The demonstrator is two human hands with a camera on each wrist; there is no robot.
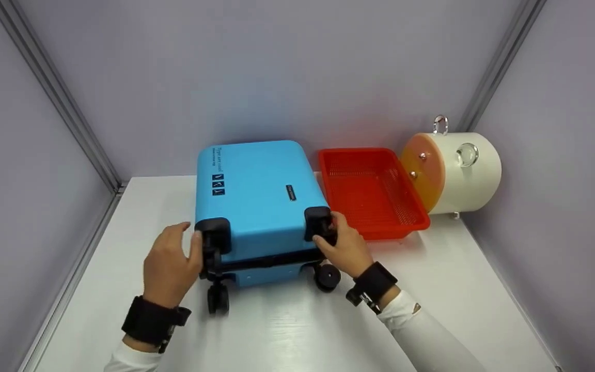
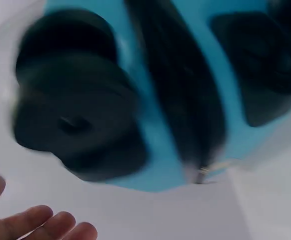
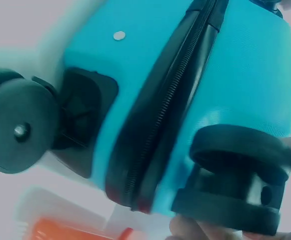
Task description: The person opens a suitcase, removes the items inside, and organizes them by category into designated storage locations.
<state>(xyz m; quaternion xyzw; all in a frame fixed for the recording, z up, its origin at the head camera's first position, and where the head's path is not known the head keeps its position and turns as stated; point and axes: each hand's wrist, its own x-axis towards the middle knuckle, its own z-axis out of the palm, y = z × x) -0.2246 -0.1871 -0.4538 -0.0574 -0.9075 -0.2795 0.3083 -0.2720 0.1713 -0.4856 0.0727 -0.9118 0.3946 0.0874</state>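
Note:
A light-blue hard-shell suitcase (image 1: 259, 196) lies flat on the white table, its black wheels toward me. My right hand (image 1: 348, 248) grips the upper right wheel (image 3: 230, 175), thumb on one side and fingers on the other, as the right wrist view shows. Beside the left corner's wheels is my left hand (image 1: 170, 263), its thumb and fingers spread. In the left wrist view those fingertips (image 2: 53, 225) stand apart from the blurred wheel (image 2: 75, 110). A black zipper (image 3: 160, 110) runs between the two shell halves.
To the suitcase's right is a red perforated plastic basket (image 1: 375, 232). A white cylinder with an orange end (image 1: 465, 175) lies against it, carrying clear rings. Grey walls (image 1: 297, 77) enclose the table (image 1: 287, 336) at the back and both sides.

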